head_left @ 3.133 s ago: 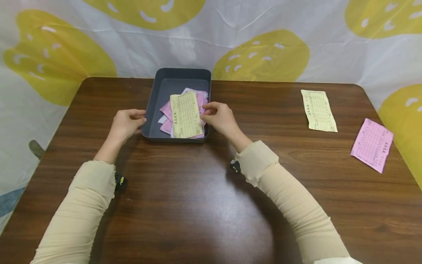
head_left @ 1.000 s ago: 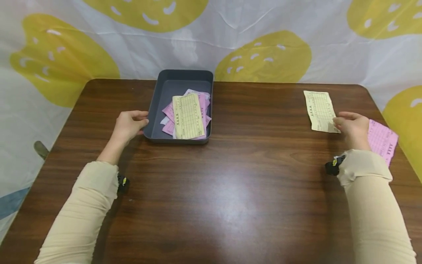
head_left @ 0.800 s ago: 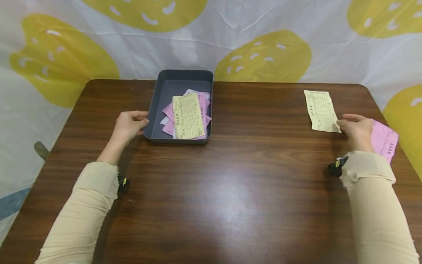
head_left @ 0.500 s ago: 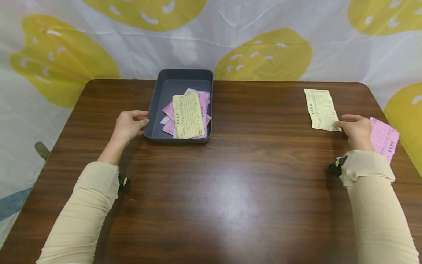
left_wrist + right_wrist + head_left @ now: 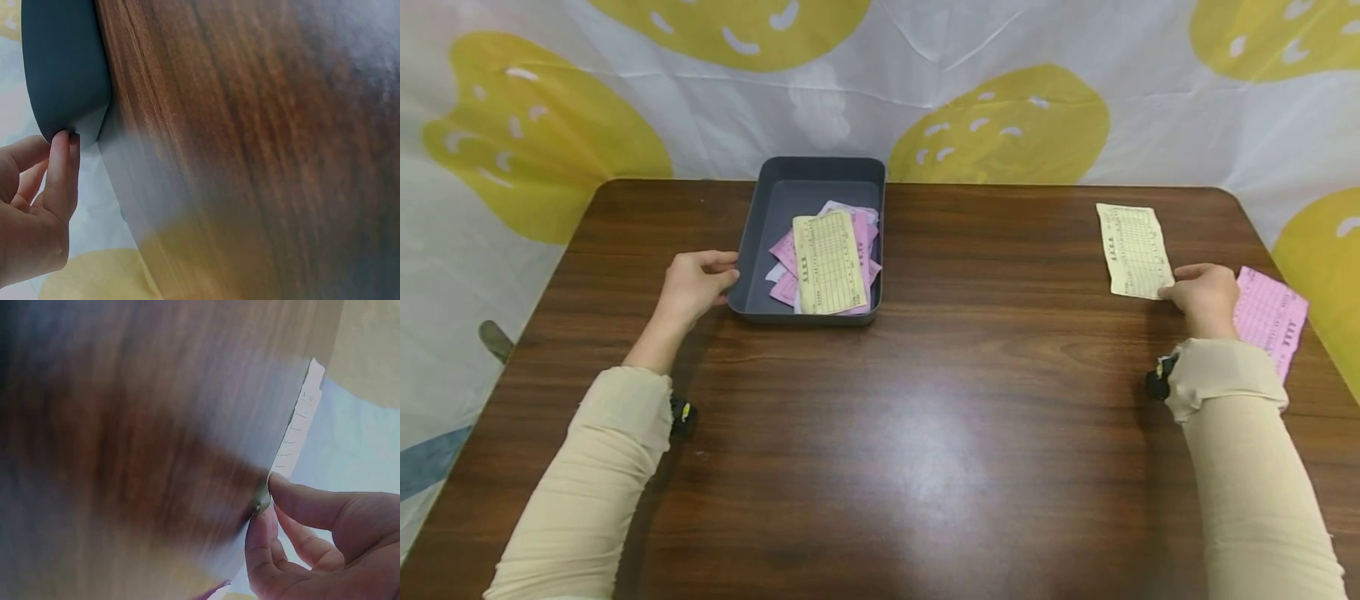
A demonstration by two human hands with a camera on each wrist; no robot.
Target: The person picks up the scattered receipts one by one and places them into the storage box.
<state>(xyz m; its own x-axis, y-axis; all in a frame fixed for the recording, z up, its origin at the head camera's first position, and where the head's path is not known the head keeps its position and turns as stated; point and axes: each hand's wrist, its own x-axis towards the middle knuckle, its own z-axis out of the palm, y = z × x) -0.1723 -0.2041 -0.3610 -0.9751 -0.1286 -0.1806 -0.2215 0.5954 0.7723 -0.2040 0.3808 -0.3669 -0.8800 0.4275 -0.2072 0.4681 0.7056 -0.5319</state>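
At the left, my left hand [image 5: 691, 287] holds the left edge of a dark grey tray [image 5: 747, 233]; in the left wrist view its fingertips [image 5: 59, 139] touch the tray's lower corner. Inside the tray lies a pile of slips, with a yellow printed slip [image 5: 827, 262] on top and pink slips [image 5: 784, 289] beneath. On the right, my right hand [image 5: 1208, 300] pinches the near right corner of another yellow slip [image 5: 1135, 250]. The right wrist view shows thumb and finger closed on that slip's corner [image 5: 290, 447], seen edge-on.
A pink slip [image 5: 1270, 321] lies near the table's right edge, partly hidden behind my right hand. The brown wooden table [image 5: 925, 433] ends at a white curtain [image 5: 820, 108] with yellow shapes, just behind the tray.
My right hand has gone from the tray to the right-hand yellow slip and now grips its corner. The slip has shifted slightly right. My left hand has stayed at the tray.
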